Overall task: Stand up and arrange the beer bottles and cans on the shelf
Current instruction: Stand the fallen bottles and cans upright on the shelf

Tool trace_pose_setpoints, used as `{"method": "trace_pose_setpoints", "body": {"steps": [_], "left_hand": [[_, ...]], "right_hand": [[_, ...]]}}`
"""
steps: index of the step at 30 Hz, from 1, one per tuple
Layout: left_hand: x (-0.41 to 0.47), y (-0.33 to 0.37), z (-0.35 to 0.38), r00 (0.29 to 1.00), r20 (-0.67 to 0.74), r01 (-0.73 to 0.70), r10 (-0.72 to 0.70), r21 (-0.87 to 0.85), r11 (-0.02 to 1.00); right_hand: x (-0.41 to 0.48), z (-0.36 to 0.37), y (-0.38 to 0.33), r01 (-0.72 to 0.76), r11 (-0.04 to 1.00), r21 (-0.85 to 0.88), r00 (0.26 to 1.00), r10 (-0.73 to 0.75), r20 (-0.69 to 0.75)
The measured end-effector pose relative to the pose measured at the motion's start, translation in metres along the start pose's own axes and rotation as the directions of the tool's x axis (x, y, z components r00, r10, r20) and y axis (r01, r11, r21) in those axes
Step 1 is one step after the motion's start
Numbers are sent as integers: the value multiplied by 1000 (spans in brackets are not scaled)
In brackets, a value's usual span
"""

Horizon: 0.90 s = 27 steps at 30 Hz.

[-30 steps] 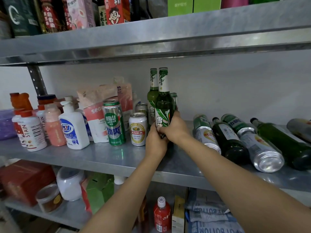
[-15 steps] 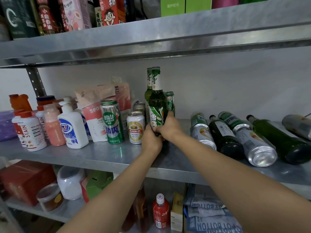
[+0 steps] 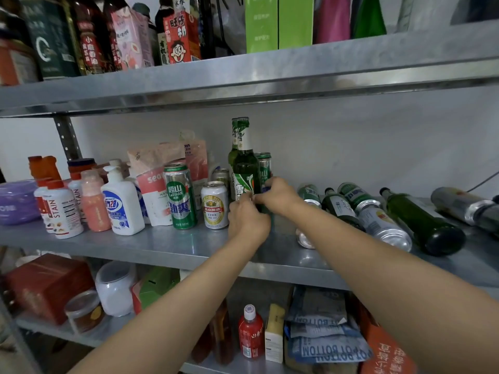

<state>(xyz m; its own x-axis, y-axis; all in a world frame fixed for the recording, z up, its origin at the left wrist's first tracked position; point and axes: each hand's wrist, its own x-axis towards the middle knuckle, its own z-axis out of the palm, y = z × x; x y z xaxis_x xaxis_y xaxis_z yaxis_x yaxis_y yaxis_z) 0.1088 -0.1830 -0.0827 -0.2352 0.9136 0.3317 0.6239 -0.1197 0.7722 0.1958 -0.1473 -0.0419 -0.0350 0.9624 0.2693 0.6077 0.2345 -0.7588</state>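
Left hand (image 3: 248, 218) and right hand (image 3: 278, 196): fingers curled round upright bottle (image 3: 244, 168), low. Seat base flat, clear of far can (image 3: 265, 168), before letting go.

**Storeroom racking, packed with mixed stock**

Bare metal shelves (image 3: 162, 247) against a plain wall (image 3: 351, 147) — and look what's on them: stain-remover bottles (image 3: 63, 211), a hand-soap pump bottle (image 3: 121, 203), a Laoshan beer can (image 3: 180, 197), a green beer bottle (image 3: 244, 168), all shoulder to shoulder. Drink cartons (image 3: 179, 41) above, folded printed bags (image 3: 324, 344) below — shop stockroom or household store, can't tell which.
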Motion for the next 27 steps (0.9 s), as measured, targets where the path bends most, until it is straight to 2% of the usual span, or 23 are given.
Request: {"method": "trace_pose_setpoints", "body": {"steps": [3, 6, 9, 14, 20, 27], "left_hand": [[0, 23, -2, 999, 11, -47, 48, -92, 995], [10, 44, -1, 999, 46, -7, 19, -262, 965], [26, 60, 8, 992, 128, 22, 18, -304, 952], [56, 70, 41, 973, 231, 61, -5, -234, 970], [87, 78, 79, 939, 338, 98, -67, -76, 992], [104, 83, 110, 838, 526, 39, -142, 202, 979]], "right_hand": [[-2, -27, -8, -28, 999, 18, 1000, 29, -13], [3, -57, -10, -50, 993, 108, 998, 54, -30], [11, -86, -3, -121, 972, 203, 992, 127, -17], [41, -121, 17, -244, 951, 192, 967, 254, -31], [64, -119, 47, -321, 940, 112, 946, 324, -14], [86, -108, 66, -366, 929, 59, 929, 368, -45]]}}
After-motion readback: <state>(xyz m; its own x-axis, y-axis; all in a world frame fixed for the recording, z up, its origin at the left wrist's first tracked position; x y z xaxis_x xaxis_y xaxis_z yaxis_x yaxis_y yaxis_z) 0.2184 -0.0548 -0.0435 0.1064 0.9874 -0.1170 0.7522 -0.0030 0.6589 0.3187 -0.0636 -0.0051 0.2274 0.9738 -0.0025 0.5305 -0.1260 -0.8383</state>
